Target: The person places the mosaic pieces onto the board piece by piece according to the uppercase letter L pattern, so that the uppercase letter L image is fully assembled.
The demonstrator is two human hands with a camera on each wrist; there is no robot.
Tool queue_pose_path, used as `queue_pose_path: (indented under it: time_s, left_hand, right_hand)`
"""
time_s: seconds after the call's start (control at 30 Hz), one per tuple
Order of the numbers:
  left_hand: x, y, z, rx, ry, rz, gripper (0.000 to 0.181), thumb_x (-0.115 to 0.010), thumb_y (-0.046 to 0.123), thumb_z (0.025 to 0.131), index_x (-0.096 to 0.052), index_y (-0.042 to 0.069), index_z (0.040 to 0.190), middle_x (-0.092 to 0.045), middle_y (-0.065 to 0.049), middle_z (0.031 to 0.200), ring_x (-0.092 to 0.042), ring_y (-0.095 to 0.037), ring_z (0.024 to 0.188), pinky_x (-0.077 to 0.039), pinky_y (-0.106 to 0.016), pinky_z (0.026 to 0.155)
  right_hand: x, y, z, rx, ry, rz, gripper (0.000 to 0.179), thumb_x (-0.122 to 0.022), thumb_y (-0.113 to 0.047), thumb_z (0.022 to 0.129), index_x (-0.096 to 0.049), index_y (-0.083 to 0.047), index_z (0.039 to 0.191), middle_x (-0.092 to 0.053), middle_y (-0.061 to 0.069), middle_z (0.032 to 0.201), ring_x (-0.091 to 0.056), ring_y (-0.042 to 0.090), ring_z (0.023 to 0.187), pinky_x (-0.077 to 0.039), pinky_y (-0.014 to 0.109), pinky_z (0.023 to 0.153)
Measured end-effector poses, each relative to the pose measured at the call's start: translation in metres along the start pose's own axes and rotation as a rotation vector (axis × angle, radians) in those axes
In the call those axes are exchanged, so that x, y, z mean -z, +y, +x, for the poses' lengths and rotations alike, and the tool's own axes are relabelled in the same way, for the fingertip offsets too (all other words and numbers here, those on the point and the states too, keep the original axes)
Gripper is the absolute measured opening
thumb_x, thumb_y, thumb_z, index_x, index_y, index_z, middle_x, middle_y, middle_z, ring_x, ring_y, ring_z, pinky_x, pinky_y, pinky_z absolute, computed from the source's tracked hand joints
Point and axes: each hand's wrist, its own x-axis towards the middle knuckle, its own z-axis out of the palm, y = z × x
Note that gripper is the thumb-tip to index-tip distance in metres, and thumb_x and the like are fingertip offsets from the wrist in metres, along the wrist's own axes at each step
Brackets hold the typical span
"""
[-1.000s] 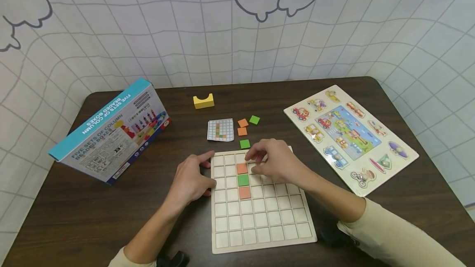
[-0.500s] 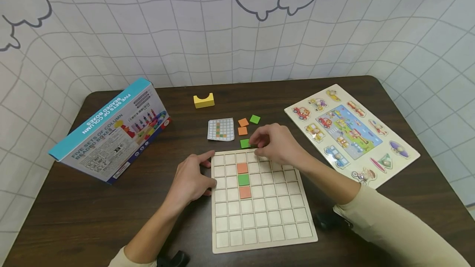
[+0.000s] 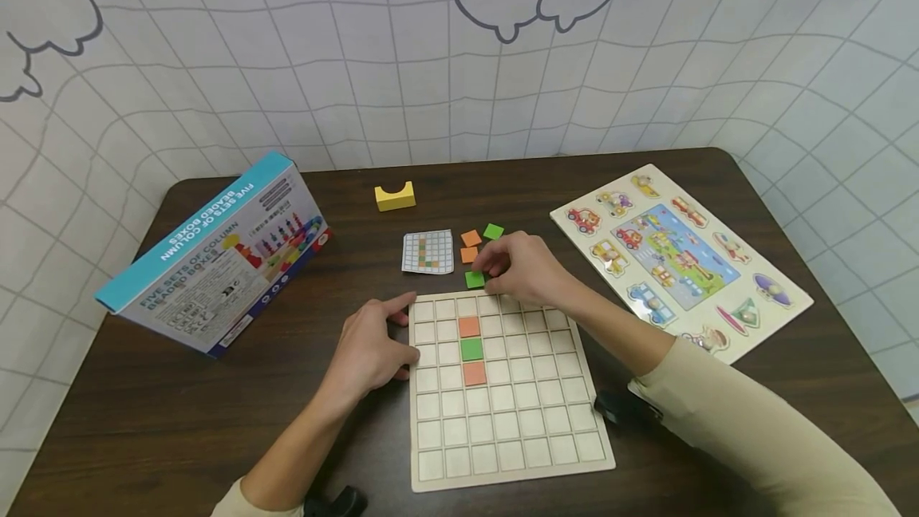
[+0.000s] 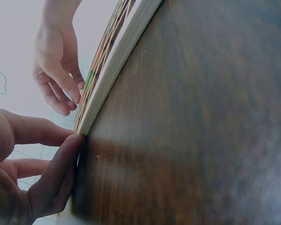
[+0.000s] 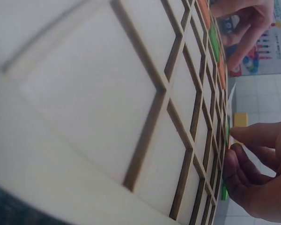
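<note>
1. Just beyond the far edge of the grid board (image 3: 507,424), the right hand (image 3: 527,266) had thumb and forefinger at a green tile (image 3: 475,281); whether they pinched it, I could not tell.
2. Fetching that tile seemed the step in hand; the next move probably called for lifting it onto the grid board.
3. At the board's left edge, the left hand (image 3: 366,345) touched, thumb and forefinger spread.
4. Two orange tiles (image 3: 469,254) and another green tile (image 3: 493,231) lay near, perhaps easily nudged; the puzzle board (image 3: 675,258) lay towards the table's (image 3: 108,421) right edge.
</note>
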Motion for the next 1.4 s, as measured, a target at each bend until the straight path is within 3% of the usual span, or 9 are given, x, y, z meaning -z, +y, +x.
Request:
queue_pose_path:
  time_s: [0.53, 1.4]
  left_hand:
    - [0.000, 0.001, 0.000, 0.001, -0.005, 0.000, 0.088, -0.078, -0.012, 0.071, -0.056, 0.017, 0.152, -0.055, -0.014, 0.117, -0.063, -0.021, 0.052, -0.061, -0.032, 0.049]
    - [0.000, 0.000, 0.003, 0.029, -0.003, 0.017, 0.088, -0.079, -0.011, 0.071, -0.057, 0.018, 0.151, -0.055, -0.013, 0.117, -0.063, -0.020, 0.051, -0.061, -0.031, 0.049]
  right_hand:
    - [-0.002, 0.001, 0.012, 0.022, -0.049, -0.054, 0.025, -0.074, -0.001, 0.083, -0.082, -0.014, 0.103, -0.077, 0.001, 0.099, -0.065, 0.016, 0.090, -0.058, 0.030, 0.079]
    - [-0.003, -0.001, 0.018, 0.063, -0.046, -0.129, 0.021, -0.078, -0.006, 0.084, -0.082, -0.012, 0.103, -0.077, 0.000, 0.099, -0.065, 0.015, 0.089, -0.058, 0.027, 0.078]
